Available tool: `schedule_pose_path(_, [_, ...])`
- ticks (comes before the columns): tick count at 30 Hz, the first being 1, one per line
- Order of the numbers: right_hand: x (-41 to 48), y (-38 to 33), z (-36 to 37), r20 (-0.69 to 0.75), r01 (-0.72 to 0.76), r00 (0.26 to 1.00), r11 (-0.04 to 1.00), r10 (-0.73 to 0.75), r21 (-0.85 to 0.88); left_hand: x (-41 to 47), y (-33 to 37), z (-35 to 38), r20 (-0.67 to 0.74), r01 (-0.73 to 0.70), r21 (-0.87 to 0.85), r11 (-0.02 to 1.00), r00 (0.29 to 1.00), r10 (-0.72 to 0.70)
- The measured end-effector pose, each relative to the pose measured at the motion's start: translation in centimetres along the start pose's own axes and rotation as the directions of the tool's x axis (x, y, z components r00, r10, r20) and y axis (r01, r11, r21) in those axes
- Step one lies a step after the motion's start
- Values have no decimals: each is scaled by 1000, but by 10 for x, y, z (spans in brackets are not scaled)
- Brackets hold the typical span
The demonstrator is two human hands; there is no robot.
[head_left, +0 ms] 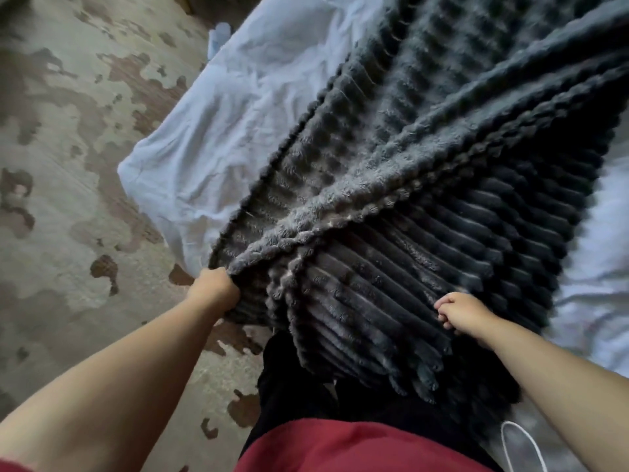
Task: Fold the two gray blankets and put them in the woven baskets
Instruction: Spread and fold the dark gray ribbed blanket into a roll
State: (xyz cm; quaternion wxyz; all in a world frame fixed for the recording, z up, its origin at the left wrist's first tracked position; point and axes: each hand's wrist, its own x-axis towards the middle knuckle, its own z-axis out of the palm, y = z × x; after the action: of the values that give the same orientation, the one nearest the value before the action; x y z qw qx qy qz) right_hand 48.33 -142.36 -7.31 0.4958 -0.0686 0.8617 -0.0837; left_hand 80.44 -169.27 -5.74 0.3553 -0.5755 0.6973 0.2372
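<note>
Still early going: the gray blanket (425, 185) is half-folded on the bed (238, 107), left hand (216, 287) fisted around a corner, right hand (459, 311) pinching the near edge, no baskets visible.

No readable text, label, brand, number or sign appeared on anything in the head view
</note>
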Motion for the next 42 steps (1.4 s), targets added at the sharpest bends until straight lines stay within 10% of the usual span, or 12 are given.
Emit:
schedule_pose_path(5, [1,-43,-16,10,18,1000,973,-20,229,-9,74,-18,-255,-213,-190,958,953,162])
schedule_pose_path(14, [60,-130,-57,-66,47,998,700,0,713,14,186,-38,-235,-604,-112,789,788,570])
schedule_pose_path(25, [148,-198,-139,-109,105,994,-182,-10,978,50,289,-45,-108,-485,173,857,856,506])
schedule_pose_path(27, [157,-226,-151,-110,117,991,-95,81,989,60,293,-54,-113,-534,140,834,828,549])
schedule_pose_path(30, [163,-254,-142,-167,2,852,315,496,949,78,294,-82,-129,-543,-34,839,835,535])
schedule_pose_path(32, [160,-265,-134,-148,-33,779,276,609,961,88,292,-101,-197,-505,-213,836,860,470])
schedule_pose_path(34, [158,-284,-138,-113,33,809,147,577,989,98,287,-119,-305,-471,-385,793,876,373])
schedule_pose_path(39, [157,-402,-168,-683,674,684,136,257,726,134,267,-164,-491,-422,-615,666,866,95])
schedule_pose_path(42, [173,-497,-147,-710,682,701,361,-74,636,165,245,-180,-498,-303,-732,610,849,-176])
